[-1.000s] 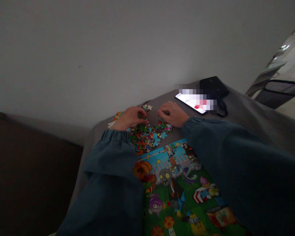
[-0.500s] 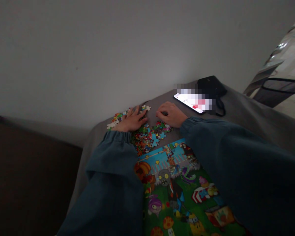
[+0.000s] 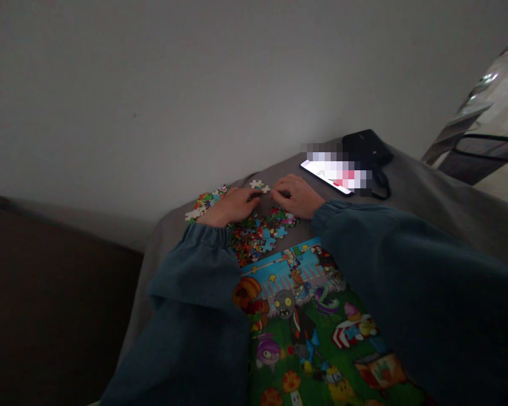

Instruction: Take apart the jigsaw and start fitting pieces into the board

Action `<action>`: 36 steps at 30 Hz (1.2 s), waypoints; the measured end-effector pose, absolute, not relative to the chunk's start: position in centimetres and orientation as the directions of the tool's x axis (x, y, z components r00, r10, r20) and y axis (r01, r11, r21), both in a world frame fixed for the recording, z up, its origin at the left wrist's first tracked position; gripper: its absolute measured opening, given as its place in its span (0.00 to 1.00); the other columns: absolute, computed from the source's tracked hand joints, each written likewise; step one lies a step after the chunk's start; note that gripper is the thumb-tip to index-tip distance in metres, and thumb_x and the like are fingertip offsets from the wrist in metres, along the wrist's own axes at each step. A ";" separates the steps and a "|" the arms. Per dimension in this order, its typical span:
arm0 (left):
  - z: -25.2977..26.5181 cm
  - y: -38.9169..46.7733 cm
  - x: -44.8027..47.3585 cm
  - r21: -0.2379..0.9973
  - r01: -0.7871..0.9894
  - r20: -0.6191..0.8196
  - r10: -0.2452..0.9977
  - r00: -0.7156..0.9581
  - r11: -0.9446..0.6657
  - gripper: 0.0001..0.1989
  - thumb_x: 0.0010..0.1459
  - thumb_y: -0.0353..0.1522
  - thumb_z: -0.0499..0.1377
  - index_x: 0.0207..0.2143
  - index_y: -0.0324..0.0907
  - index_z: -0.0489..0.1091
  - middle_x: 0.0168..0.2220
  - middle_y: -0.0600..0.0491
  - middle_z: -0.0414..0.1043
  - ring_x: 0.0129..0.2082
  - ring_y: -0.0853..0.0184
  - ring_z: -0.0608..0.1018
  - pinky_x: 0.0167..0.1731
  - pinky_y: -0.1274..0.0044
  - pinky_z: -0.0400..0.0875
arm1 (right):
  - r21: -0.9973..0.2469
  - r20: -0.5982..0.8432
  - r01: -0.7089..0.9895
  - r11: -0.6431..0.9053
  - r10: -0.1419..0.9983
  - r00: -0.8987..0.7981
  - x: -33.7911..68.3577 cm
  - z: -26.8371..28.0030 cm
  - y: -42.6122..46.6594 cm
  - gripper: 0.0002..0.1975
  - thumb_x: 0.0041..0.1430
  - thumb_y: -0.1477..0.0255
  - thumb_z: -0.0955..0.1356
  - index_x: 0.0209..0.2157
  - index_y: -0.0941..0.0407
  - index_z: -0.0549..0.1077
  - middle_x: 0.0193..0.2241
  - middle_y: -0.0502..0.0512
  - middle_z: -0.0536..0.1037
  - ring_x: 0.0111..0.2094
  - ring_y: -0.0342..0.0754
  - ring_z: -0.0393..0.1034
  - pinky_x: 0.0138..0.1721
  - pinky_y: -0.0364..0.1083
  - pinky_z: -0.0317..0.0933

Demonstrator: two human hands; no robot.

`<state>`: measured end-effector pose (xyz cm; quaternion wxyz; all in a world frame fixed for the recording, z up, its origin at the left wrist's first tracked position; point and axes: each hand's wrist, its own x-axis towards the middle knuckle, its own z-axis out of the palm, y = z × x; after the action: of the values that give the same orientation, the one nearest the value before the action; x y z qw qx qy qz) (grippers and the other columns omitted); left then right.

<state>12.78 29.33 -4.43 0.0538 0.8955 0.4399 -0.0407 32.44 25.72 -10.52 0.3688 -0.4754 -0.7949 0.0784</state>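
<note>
left hand (image 3: pixel 236 204) palm down; right hand (image 3: pixel 297 195) curled

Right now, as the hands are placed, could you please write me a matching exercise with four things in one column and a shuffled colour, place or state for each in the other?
Things
1. Phone
2. Printed picture
3. Loose puzzle pieces
4. Dark object behind the phone

Colour, place or state
A. Small and many-coloured, heaped near the left hand
B. Black, close to the wall
C. Screen lit up bright
D. Mostly green, with cartoon figures on it

Right pairs
1-C
2-D
3-A
4-B
</note>
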 end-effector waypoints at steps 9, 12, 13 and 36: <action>-5.5 30.3 12.9 0.213 0.746 0.154 0.775 0.613 -0.632 0.18 0.63 0.28 0.50 0.52 0.40 0.73 0.52 0.47 0.75 0.52 0.62 0.75 0.56 0.71 0.67 | -0.457 0.409 0.798 0.393 0.889 -0.204 32.3 -11.0 25.5 0.16 0.61 0.72 0.64 0.50 0.54 0.75 0.51 0.59 0.76 0.54 0.59 0.64 0.53 0.60 0.55; -7.1 30.9 12.6 0.093 0.814 0.206 0.811 0.548 -0.574 0.18 0.63 0.28 0.51 0.52 0.38 0.73 0.53 0.44 0.74 0.53 0.58 0.74 0.58 0.67 0.65 | -0.417 0.357 0.841 0.345 0.913 -0.198 32.3 -11.2 25.5 0.16 0.63 0.67 0.65 0.49 0.54 0.77 0.54 0.61 0.74 0.57 0.63 0.60 0.52 0.63 0.53; -7.6 31.1 12.4 0.074 0.828 0.192 0.823 0.535 -0.556 0.17 0.63 0.29 0.52 0.50 0.38 0.74 0.51 0.44 0.75 0.52 0.57 0.75 0.57 0.65 0.65 | -0.418 0.347 0.844 0.337 0.917 -0.194 32.3 -11.1 25.5 0.15 0.63 0.66 0.65 0.48 0.54 0.77 0.55 0.60 0.74 0.57 0.63 0.60 0.52 0.63 0.52; -8.2 31.1 13.3 0.632 0.587 0.423 0.860 0.286 -0.506 0.08 0.57 0.28 0.62 0.39 0.42 0.77 0.39 0.51 0.79 0.39 0.65 0.79 0.43 0.72 0.73 | -0.634 0.381 0.702 0.323 0.921 -0.079 32.1 -9.9 25.3 0.13 0.63 0.67 0.63 0.26 0.54 0.73 0.34 0.53 0.79 0.41 0.53 0.67 0.46 0.55 0.48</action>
<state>13.28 31.06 -8.15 0.1806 0.7812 0.4629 0.3779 32.10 25.26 -9.95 0.3777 -0.5637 -0.7201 0.1449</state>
